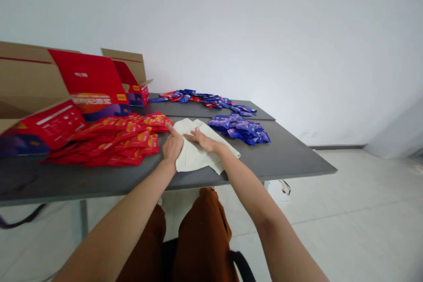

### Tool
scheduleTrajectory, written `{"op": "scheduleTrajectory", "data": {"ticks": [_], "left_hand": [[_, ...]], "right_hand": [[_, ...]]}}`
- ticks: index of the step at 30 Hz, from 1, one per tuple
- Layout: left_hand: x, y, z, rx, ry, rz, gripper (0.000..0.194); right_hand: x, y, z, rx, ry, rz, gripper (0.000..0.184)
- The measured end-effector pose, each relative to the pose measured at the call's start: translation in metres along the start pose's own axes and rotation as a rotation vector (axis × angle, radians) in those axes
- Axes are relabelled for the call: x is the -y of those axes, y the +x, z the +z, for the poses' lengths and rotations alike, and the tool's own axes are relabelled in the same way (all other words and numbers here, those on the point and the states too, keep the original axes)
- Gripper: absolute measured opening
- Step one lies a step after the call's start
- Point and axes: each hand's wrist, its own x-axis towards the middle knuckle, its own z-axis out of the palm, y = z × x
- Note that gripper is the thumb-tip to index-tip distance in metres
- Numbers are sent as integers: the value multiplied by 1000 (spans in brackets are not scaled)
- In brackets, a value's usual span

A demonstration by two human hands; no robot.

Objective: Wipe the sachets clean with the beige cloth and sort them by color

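Note:
A cream cloth (pixel 198 158), creased and loosely folded, lies on the dark grey table in front of me. My left hand (pixel 172 144) is at the cloth's left edge, with the index finger stretched away from me. Its other fingers look curled at the edge and are partly hidden. My right hand (pixel 204 140) rests on top of the cloth, fingers stretched to the left and thumb raised. Left of the cloth is a heap of red packets (pixel 115 139). A pile of blue-purple packets (pixel 239 128) lies to its right.
An open red carton (pixel 62 119) stands on the left, with another open carton (pixel 140 92) behind it. Mixed blue and red packets (pixel 205 98) form a long row at the back of the table (pixel 284 154). Beyond is a white wall (pixel 280 44).

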Motion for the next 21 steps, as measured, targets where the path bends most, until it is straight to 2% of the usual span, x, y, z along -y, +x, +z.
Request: {"op": "scheduleTrajectory", "data": {"ticks": [3,8,14,16,19,21], "left_hand": [[-8,-2,-4,27,149,35,68],[-17,-10,-8,103,335,144,65],[-25,-25,-13,51,357,436,57],[-24,-24,-12,34,326,387,49],[-17,-17,-8,-24,219,196,46],[-9,-10,-4,-55,79,103,58]], "right_hand": [[-1,1,-4,-120,-89,95,97],[3,0,-9,-177,-128,215,94],[7,-4,-10,-232,-179,331,94],[6,-5,-12,-221,-163,341,94],[0,-8,-15,-165,-85,300,98],[-4,-10,-18,-124,-26,260,99]]}}
